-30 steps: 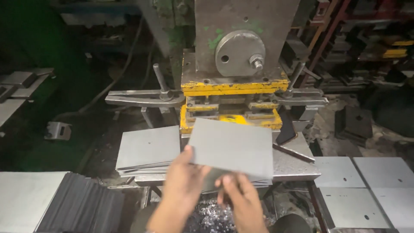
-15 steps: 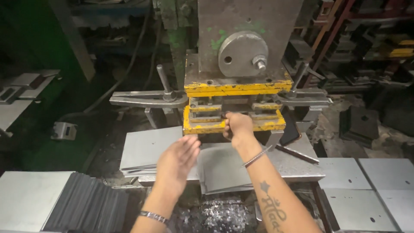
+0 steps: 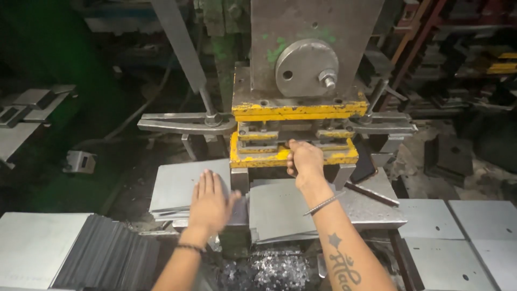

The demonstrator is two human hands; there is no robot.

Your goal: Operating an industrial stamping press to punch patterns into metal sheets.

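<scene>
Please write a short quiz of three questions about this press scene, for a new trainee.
1. True or false: the right hand is at the yellow die of the press.
2. The left hand lies flat on: A) the metal sheets B) the lever C) the shavings
3. Fill in: the right wrist wears a thin ____.

Key: 1 true; 2 A; 3 bangle.

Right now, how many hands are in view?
2. The left hand lies flat on the stack of grey metal sheets; the right hand reaches into the yellow press die.
</scene>
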